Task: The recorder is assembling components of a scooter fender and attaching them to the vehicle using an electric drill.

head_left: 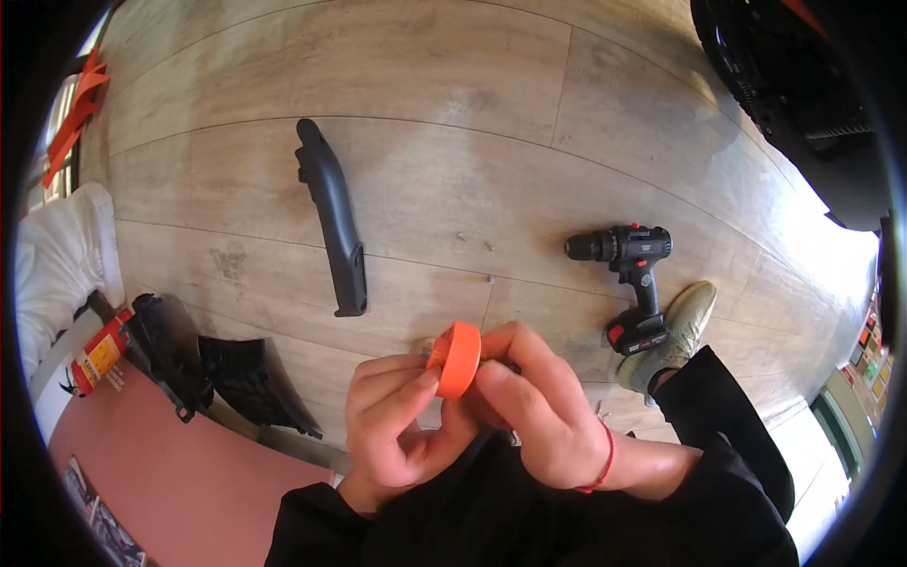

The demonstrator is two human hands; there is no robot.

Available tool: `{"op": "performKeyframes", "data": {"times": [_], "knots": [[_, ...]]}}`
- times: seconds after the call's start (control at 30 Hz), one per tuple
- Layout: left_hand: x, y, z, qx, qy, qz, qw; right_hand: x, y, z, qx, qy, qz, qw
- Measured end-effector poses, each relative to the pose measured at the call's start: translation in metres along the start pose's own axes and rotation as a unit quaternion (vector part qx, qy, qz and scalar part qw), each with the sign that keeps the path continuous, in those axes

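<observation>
left hand (402, 411) and right hand (543, 402) pinching the orange ring (461, 361) between fingertips, from where I'm standing | slack pinch could drop it | tiny bits (490, 279) ahead of fingers might scatter if kicked | drill (645, 274) off right, shoe (693, 312) beside could nudge it

I watch the left hand (392, 430) and right hand (553, 425) pinch an orange ring (461, 361) between their fingers (510, 392); beyond those, a curved black part (333, 219) lies leftward, a cordless drill (628, 245) rightward.

bright; white glare washes out wood-plank floor (425, 189) at far right, fainter sheen mid-floor; straight lines bow toward black fisheye rim.
</observation>
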State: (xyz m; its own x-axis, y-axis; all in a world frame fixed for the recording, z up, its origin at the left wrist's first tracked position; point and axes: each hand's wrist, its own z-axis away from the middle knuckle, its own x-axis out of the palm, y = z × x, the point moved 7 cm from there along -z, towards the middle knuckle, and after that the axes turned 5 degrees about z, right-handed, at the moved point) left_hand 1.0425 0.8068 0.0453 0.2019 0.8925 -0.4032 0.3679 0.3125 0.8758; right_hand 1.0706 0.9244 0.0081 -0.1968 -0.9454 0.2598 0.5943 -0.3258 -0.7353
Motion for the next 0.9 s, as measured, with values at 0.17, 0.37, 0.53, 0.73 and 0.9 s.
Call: {"op": "performKeyframes", "data": {"times": [0.17, 0.37, 0.53, 0.73, 0.9], "knots": [[0.000, -0.001, 0.000, -0.013, 0.016, 0.028, 0.999, -0.005, -0.013, 0.004, -0.106, 0.038, 0.150, 0.982], [0.004, -0.004, 0.001, 0.003, -0.018, 0.007, 1.000, -0.002, 0.001, 0.000, 0.075, -0.058, 0.046, 0.994], [0.005, -0.006, 0.001, -0.013, 0.000, 0.043, 0.999, -0.006, -0.012, 0.003, -0.115, 0.074, 0.121, 0.983], [0.005, -0.012, 0.003, -0.040, 0.002, 0.051, 0.998, -0.001, -0.007, 0.000, 0.023, -0.043, 0.091, 0.995], [0.004, -0.019, 0.011, -0.095, 0.034, 0.116, 0.988, -0.004, -0.014, -0.002, -0.047, -0.010, 0.202, 0.978]]}}
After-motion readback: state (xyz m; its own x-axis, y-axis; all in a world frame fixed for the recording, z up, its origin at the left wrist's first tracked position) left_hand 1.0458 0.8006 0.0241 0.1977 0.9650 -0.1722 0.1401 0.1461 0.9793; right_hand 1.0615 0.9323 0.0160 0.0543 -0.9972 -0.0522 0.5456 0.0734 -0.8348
